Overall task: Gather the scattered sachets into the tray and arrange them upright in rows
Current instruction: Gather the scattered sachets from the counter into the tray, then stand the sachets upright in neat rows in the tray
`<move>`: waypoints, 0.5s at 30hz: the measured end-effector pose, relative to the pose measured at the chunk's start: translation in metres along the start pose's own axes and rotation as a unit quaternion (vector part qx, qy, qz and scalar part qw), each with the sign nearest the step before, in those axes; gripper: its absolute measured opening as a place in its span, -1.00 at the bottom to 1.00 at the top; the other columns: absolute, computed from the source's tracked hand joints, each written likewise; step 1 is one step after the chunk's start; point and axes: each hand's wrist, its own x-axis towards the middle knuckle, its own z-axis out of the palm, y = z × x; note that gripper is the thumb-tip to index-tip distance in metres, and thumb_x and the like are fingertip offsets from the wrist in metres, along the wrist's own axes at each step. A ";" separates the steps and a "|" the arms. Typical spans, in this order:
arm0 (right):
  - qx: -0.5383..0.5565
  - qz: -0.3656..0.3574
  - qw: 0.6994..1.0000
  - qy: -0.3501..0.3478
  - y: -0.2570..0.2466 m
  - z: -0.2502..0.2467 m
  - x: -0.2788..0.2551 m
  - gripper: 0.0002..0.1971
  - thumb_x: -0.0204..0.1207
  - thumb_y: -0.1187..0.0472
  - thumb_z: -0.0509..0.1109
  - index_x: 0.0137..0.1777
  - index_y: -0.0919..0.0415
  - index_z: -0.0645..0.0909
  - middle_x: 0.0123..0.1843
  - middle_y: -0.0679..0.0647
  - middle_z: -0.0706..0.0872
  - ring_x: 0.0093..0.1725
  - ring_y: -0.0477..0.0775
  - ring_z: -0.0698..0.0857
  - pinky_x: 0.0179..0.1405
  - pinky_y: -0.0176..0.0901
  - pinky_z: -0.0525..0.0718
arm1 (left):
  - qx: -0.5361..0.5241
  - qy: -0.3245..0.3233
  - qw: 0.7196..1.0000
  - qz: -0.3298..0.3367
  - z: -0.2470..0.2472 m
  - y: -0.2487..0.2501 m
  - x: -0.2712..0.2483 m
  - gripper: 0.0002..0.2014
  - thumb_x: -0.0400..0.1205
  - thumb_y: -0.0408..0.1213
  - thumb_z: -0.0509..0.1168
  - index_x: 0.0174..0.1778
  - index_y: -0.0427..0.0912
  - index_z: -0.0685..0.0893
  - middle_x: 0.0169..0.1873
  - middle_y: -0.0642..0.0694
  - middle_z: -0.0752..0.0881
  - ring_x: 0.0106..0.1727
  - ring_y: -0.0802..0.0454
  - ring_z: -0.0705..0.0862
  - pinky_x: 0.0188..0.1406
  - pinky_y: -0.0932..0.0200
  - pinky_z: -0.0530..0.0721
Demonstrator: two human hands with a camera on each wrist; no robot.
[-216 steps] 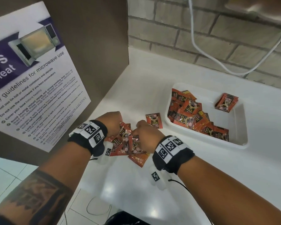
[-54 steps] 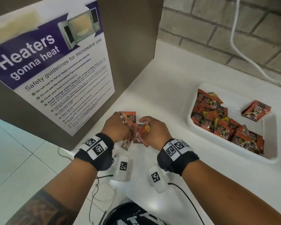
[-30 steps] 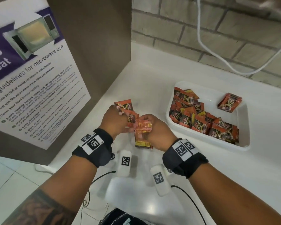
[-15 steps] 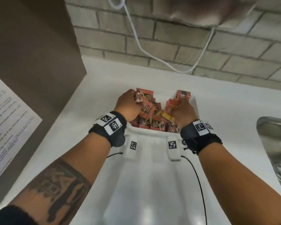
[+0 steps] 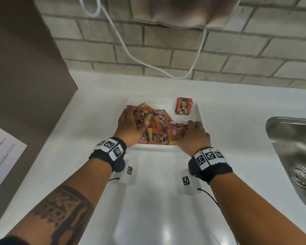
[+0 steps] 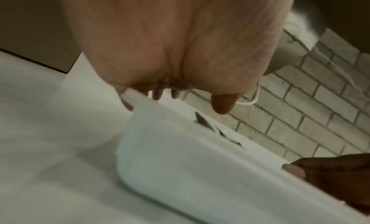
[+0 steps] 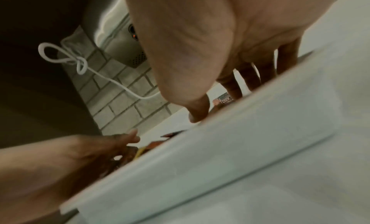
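Note:
The white tray (image 5: 157,148) sits on the counter in front of me, holding a loose pile of red-orange sachets (image 5: 160,129) that lie flat and crossed. A small stack of sachets (image 5: 183,106) leans apart at the tray's far right corner. My left hand (image 5: 131,124) rests on the left of the pile, fingers reaching down into it. My right hand (image 5: 191,133) touches the pile's right side. In the left wrist view the fingers (image 6: 176,92) hang straight past the tray wall (image 6: 200,172). Behind the rim in the right wrist view, the fingers (image 7: 250,78) point down beside a sachet (image 7: 225,100).
A steel sink (image 5: 293,156) is sunk into the white counter (image 5: 157,209) at the right. A brown cabinet panel (image 5: 25,68) with a poster (image 5: 0,156) stands at the left. A white cable (image 5: 148,62) hangs on the brick wall under an appliance (image 5: 180,11).
Both hands carried bundles of sachets from the counter's left side to the tray. They have lowered into the pile, and the sachets they held now lie in the tray.

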 end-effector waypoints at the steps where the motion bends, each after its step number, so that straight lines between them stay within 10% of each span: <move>1: -0.011 -0.002 1.000 0.004 0.002 0.003 -0.002 -0.34 0.59 -0.24 0.21 0.53 0.20 0.34 0.51 0.19 0.45 0.47 0.27 0.48 0.42 0.16 0.45 | 0.002 0.002 1.000 0.011 0.002 -0.004 -0.001 -0.17 0.70 0.16 0.26 0.77 -0.08 0.01 0.76 -0.14 0.03 0.77 -0.17 0.02 0.71 -0.11 0.13; 15: -0.017 -0.042 0.997 0.056 0.005 0.033 -0.043 -0.31 0.59 -0.30 0.03 0.46 0.24 0.43 0.41 0.18 0.60 0.39 0.26 0.60 0.39 0.13 0.53 | 0.001 0.064 0.992 0.110 0.016 -0.056 -0.049 -0.52 0.81 -0.20 0.00 0.69 -0.16 0.30 0.75 -0.06 0.18 0.74 -0.01 0.19 0.70 -0.10 0.30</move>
